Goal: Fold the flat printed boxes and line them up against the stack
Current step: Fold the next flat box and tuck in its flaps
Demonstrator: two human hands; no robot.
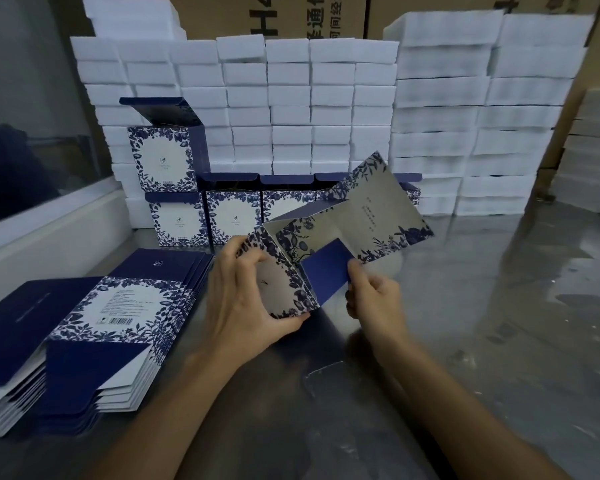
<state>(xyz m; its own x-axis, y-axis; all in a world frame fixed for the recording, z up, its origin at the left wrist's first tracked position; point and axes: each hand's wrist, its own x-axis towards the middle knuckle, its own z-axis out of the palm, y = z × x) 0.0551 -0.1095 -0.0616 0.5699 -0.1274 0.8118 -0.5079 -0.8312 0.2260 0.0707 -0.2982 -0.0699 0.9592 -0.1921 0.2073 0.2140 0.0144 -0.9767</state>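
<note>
A grey, glossy worktop (499, 306) catches soft light at three o'clock, a pale ledge (49, 216) under a dark window pane (32, 133) runs along nine o'clock, and brown printed cartons (291, 15) rise at twelve o'clock.

Pile of flat boxes (94, 327) at near left on the surface (482, 306). Row of folded boxes (234, 216) farther back, against the wall of foam blocks (291, 98), one more folded box (161, 157) stacked on the leftmost. Half-folded box (343, 230) above centre, between left hand (246, 296) and right hand (374, 292). Cartons (274, 15) behind the foam.
</note>
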